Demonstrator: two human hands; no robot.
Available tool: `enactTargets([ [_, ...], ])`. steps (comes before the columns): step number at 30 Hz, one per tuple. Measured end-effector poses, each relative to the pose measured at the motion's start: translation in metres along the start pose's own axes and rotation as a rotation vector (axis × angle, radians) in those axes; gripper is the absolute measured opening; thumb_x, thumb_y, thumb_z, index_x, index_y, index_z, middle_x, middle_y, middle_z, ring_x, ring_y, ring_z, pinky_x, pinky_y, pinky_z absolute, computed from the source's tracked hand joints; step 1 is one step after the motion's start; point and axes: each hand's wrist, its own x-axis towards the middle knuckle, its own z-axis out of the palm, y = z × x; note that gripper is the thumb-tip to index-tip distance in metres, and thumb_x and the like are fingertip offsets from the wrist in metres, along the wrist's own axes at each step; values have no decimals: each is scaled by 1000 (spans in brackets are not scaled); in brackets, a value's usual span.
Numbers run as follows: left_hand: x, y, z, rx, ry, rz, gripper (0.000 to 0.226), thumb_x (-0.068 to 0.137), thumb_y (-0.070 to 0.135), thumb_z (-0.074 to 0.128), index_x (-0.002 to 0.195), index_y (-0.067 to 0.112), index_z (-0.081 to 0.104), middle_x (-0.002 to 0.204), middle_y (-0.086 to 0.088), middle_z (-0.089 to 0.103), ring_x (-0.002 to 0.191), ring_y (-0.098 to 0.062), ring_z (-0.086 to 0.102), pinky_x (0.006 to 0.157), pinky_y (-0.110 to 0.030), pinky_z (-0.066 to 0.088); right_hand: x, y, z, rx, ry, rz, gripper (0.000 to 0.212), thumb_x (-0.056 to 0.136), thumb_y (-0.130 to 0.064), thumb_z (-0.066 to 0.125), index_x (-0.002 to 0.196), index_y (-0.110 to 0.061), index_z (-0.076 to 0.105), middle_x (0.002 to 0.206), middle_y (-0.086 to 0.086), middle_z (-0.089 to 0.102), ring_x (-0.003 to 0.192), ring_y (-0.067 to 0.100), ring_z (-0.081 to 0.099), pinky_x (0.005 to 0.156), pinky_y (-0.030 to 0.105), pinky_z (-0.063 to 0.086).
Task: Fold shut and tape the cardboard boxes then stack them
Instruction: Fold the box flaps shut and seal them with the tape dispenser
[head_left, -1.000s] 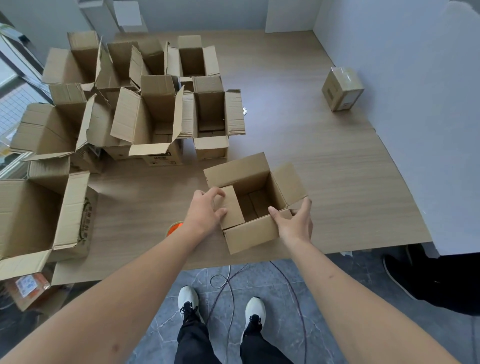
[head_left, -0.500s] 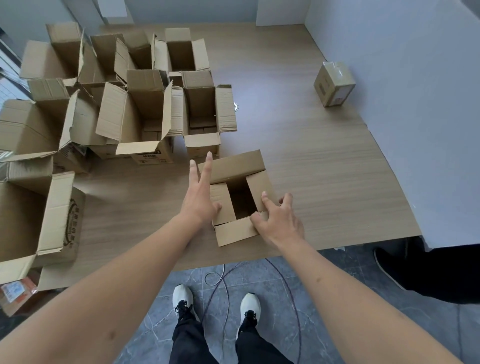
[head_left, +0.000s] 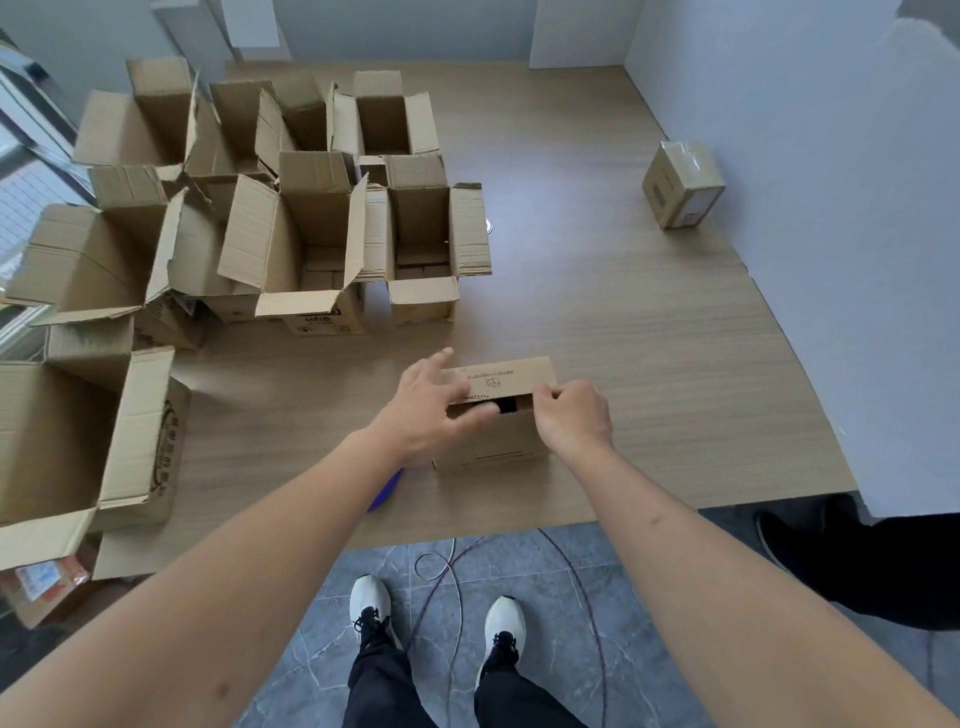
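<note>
A small cardboard box (head_left: 493, 441) stands near the front edge of the wooden table (head_left: 649, 364). Its far flap is folded down over the top and a narrow dark gap still shows between the two long flaps. My left hand (head_left: 434, 410) lies over the box's left top, fingers stretched out and pressing the flaps down. My right hand (head_left: 571, 415) is at the box's right top corner, its fingers curled and pinching the edge of the far flap.
Several open boxes (head_left: 311, 249) crowd the table's left and back. One large open box (head_left: 88, 436) overhangs the left front. A taped box (head_left: 683, 192) sits by the right wall. A blue object (head_left: 384, 491) peeks from under my left forearm. Another person's dark shoes (head_left: 857, 561) stand at the right.
The box's side flaps have been folded in and the long far flap has come down over the top. Both hands have moved onto the top of the box.
</note>
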Motion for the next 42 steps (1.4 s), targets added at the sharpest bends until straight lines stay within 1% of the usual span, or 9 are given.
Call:
enactTargets([
  [3,-5,-11,2,180,-74,69,95,84,80,56,160,29,29,171,11,1,158,-20,-6,127,-48,17,2,2,-1,30,22,11,32,98,-35,44,79,-16,61,106,11,66,93,28,60,81,36,49],
  [9,-8,-11,21,192,54,31,66,101,48,57,159,33,30,170,15,6,157,-14,-1,118,-49,36,-18,9,11,-316,84,-205,47,100,-61,45,135,-30,39,138,5,47,114,35,53,93,46,44],
  [13,-12,-10,26,242,100,-5,64,101,50,54,159,36,31,171,5,7,157,-27,4,121,-50,30,-20,12,28,-435,-81,-443,53,105,-54,41,154,-50,23,168,2,5,151,37,13,118,48,30],
  [17,-27,-27,25,148,239,-47,47,107,41,42,154,38,39,164,-8,23,141,-40,36,109,-54,42,-14,16,36,-355,-115,-440,50,107,-49,38,156,-49,27,171,-5,4,156,34,4,125,47,20],
  [20,-40,-53,24,80,350,-236,44,104,27,40,148,30,39,132,-15,39,108,-43,54,85,-49,51,-12,16,41,-322,-97,-439,50,107,-49,39,156,-48,30,172,-6,5,157,33,2,126,49,18],
  [26,-52,-94,52,144,56,-570,79,96,57,55,158,29,16,134,-19,42,120,-43,50,94,-49,46,-11,14,50,-284,-93,-429,51,107,-48,39,157,-47,29,172,-5,1,157,32,-5,128,46,3],
  [33,-42,-114,72,192,130,-440,102,95,48,64,158,42,-16,128,-16,55,105,-37,62,89,-45,43,-15,10,45,-221,-104,-413,50,106,-47,46,155,-46,36,171,-7,7,157,30,-2,127,50,13],
  [39,-66,-121,39,-170,439,-295,107,88,26,70,156,54,-9,96,-3,52,78,-20,54,63,-34,39,-24,0,46,-184,-106,-403,49,103,-51,50,151,-52,39,170,-13,8,158,22,1,123,49,26],
  [42,-78,-122,15,-223,567,-140,108,84,22,75,159,53,3,94,8,52,79,-6,52,66,-22,39,-37,-12,54,-232,-124,-440,49,102,-55,48,150,-55,37,170,-15,9,158,20,4,115,47,35],
])
